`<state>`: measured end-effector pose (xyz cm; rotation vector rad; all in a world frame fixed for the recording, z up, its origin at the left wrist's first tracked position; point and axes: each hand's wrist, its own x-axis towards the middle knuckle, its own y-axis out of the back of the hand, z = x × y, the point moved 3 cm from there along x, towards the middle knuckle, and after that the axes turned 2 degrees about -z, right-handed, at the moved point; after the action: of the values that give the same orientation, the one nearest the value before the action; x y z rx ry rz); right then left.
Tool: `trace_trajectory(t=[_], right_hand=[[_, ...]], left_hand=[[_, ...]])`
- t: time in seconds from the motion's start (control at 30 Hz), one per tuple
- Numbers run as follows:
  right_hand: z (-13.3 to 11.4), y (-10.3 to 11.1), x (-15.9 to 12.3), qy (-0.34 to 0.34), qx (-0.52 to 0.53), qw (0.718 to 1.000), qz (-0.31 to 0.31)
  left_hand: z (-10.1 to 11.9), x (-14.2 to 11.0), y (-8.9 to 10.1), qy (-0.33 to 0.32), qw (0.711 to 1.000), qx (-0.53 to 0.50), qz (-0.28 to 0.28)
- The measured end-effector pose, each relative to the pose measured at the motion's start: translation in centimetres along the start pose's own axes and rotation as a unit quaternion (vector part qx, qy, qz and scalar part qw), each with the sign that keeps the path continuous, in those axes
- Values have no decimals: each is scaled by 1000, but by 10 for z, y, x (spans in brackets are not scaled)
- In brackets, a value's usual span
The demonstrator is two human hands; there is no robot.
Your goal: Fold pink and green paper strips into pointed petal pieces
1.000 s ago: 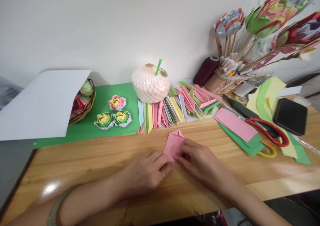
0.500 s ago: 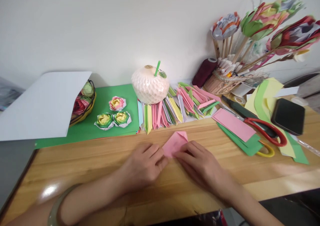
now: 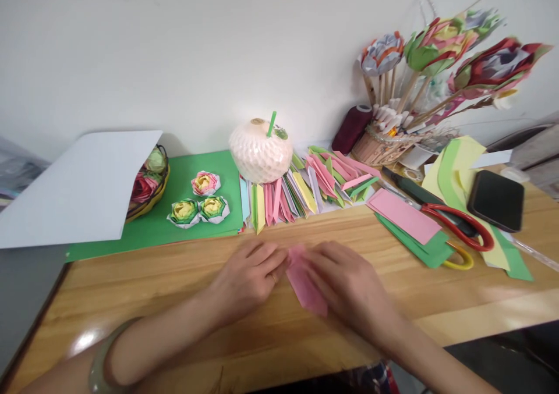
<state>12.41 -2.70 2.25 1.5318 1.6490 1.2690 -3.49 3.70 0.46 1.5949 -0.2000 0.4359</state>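
Between my hands is a pink paper piece (image 3: pixel 307 289), held just above or on the wooden table (image 3: pixel 174 301). My left hand (image 3: pixel 251 274) pinches its far left corner, fingers curled together. From the right, my right hand (image 3: pixel 345 277) grips the paper's far edge and right side, covering part of it. The near end of the paper hangs free with angled corners. Beyond the hands lies a row of folded paper strips (image 3: pixel 279 202) in pink, green, yellow and other colours. Pink paper rectangles (image 3: pixel 406 215) rest on green ones (image 3: pixel 437 254) to the right.
Red-handled scissors (image 3: pixel 484 240) and a black phone (image 3: pixel 496 201) lie at right. A white textured container (image 3: pixel 262 155) stands at the back. Paper flowers (image 3: pixel 184 212) sit on green sheets (image 3: pixel 174 173); a basket (image 3: pixel 163 184) is partly under white paper (image 3: pixel 74 190).
The pink paper has been turned, so its free end now points toward me instead of away. My right hand has shifted up along it, and the camera view has moved slightly.
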Motion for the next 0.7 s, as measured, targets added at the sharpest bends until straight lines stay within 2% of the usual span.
trace_trajectory(t=[0.07, 0.2, 0.4, 0.5, 0.7], right_hand=[[10, 3, 6, -46, 2, 999, 22], [22, -2, 19, -126, 33, 991, -15], [20, -10, 18, -136, 54, 989, -22], [18, -14, 9, -111, 61, 992, -2], [16, -17, -3, 29, 33, 998, 33]], left_hand=[[-1, -1, 1, -11, 1000, 11, 8], [-4, -3, 1, -11, 1000, 23, 9], [-2, -3, -1, -10, 1000, 24, 5], [-1, -2, -1, -15, 1000, 16, 10], [-3, -1, -1, -12, 1000, -1, -1]])
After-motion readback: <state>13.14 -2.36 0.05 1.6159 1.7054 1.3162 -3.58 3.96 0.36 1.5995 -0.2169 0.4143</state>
